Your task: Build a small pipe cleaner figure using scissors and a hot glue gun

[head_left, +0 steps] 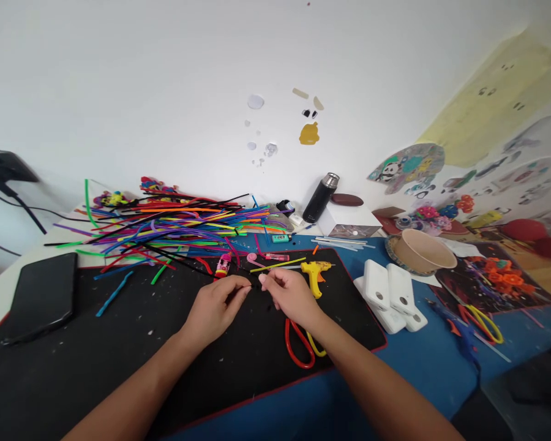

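My left hand (219,306) is closed in a pinch above the black mat, thumb and forefinger together. A tiny dark bit shows at its fingertips, too small to name against the mat. Just beside it, my right hand (294,295) is also pinched, its fingertips a short gap from the left ones. What it holds is too small to make out. Under the right wrist lie scissors with red and yellow handles (299,344). Behind the hands are a yellow glue gun (316,277), a pink coil (252,258) and a small pink-and-red figure (223,264).
A heap of coloured pipe cleaners (183,223) spreads behind the mat (119,367). A phone (41,297) lies at left. To the right are stacked white blocks (390,294), a bowl (425,251) and more scissors (485,323). A black flask (320,199) leans near the wall.
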Demonstrator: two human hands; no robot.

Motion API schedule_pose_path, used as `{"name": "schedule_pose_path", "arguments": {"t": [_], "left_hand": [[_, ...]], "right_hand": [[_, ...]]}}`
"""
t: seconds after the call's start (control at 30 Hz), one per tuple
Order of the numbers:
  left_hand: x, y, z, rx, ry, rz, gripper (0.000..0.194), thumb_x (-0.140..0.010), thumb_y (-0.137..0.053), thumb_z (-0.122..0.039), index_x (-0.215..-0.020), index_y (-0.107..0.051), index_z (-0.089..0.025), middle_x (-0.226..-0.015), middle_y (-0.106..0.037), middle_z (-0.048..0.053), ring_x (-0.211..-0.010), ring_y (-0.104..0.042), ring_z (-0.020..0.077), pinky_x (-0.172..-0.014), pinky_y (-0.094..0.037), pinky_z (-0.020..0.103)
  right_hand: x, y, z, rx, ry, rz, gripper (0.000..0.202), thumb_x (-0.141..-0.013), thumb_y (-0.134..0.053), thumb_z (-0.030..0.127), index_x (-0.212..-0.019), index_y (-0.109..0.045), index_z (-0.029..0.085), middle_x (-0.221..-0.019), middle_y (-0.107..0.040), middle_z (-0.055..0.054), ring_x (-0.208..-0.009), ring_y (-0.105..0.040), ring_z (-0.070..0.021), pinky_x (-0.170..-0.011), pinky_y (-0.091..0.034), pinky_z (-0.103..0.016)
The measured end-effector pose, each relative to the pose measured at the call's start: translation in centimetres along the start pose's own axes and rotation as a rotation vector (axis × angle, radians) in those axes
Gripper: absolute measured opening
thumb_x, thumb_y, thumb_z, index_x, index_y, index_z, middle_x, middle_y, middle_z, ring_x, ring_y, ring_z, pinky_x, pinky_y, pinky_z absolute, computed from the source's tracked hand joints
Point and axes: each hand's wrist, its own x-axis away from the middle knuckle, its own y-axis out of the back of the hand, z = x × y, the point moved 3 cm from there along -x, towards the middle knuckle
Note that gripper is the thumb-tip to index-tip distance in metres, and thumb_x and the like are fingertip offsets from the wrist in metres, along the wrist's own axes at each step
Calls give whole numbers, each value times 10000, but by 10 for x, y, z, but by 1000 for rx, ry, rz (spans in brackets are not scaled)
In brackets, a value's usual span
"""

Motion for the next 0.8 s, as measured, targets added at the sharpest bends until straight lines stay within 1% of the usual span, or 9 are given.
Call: {"name": "schedule_pose_path", "arguments": {"t": [0.1,0.13,0.2,0.27,0.33,0.4,0.53,0.63,0.8], "left_hand": [[1,-1,2,-19,-23,-10,172,-1028,-578,-318,-986,-723,-235,-873,-795,16,-754,-747,178,-747,-561,264],[1,-2,2,-27,-40,-11,171,-1032,-577,-315,-987,-721,-235,-882,-797,18,-768,-753,179,-753,-564,264],[1,-3,3,-40,-74,-19,170,-1042,-574,-312,-995,-716,-231,-889,-797,20,-778,-760,177,-761,-571,264],[2,-3,4,-49,-108,-30,171,-1053,-569,-311,-1010,-711,-226,-896,-796,23,-777,-763,174,-770,-582,266],[3,-3,4,-60,-134,-42,167,-1060,-565,-305,-1023,-706,-225,-911,-797,28,-786,-766,173,-777,-590,271],[3,-4,3,-71,-161,-45,155,-1064,-564,-288,-1027,-701,-224,-920,-798,29,-798,-769,173,-768,-589,270],[3,-4,-2,-86,-211,-47,141,-1063,-563,-248,-1018,-694,-224,-908,-794,20,-779,-767,168,-728,-574,262],[2,-3,-4,-91,-235,-51,142,-1065,-558,-238,-1026,-694,-223,-897,-791,19,-763,-764,170,-716,-568,262],[3,-4,-4,-90,-228,-39,119,-1065,-565,-230,-1040,-681,-223,-909,-785,16,-783,-767,170,-737,-570,262]], "right_hand": [[-14,16,1,226,50,-73,300,-1021,-606,407,-819,-714,212,-614,-638,24,-566,-612,-162,-584,-419,-255],[-19,21,1,283,71,-84,263,-1024,-601,361,-851,-735,215,-690,-705,3,-643,-659,-178,-628,-446,-261],[-30,30,3,366,124,-98,189,-1020,-582,234,-988,-768,229,-937,-809,-25,-852,-734,-199,-759,-494,-272],[-41,37,5,500,139,-88,239,-1019,-552,162,-1060,-773,241,-1101,-826,-30,-976,-750,-203,-837,-504,-278],[-51,41,4,661,116,-67,258,-1033,-538,163,-1101,-771,250,-1124,-828,-27,-985,-754,-205,-830,-505,-276],[-60,43,3,757,95,-56,231,-1041,-559,203,-1126,-769,246,-1113,-828,-40,-982,-754,-218,-820,-503,-284],[-74,42,0,868,85,-14,176,-1010,-659,289,-1127,-777,232,-1141,-816,-83,-1027,-746,-265,-833,-493,-315],[-81,37,-3,947,80,39,149,-997,-673,280,-1084,-780,224,-1134,-810,-103,-1033,-745,-279,-833,-484,-324],[-85,32,-3,1014,89,78,133,-997,-665,268,-1093,-745,224,-1116,-806,-109,-1009,-747,-276,-813,-466,-323]]}}
